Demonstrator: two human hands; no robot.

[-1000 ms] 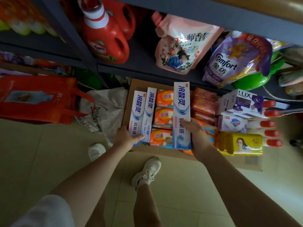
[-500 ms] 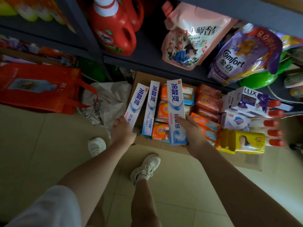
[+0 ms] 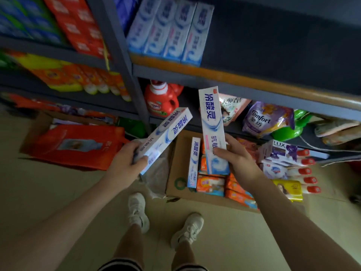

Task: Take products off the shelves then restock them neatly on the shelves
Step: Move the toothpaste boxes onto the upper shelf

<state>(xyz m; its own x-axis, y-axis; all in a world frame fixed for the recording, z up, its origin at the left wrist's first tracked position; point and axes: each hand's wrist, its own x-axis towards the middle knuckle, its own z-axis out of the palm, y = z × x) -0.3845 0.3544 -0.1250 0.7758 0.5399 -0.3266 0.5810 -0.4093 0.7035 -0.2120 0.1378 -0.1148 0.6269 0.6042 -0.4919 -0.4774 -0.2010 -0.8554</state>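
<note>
White toothpaste boxes now lifted off carton, both hands.

A shop — metal shelves stocked with boxed toothpaste, detergent bottles.

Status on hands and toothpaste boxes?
Left hand grips one box. Right hand grips another. Third box in carton. Shelf gap open.

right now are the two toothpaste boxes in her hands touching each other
Apart. The head view shows a dark gap of shelf between the left hand's tilted box and the right hand's upright box.
</note>
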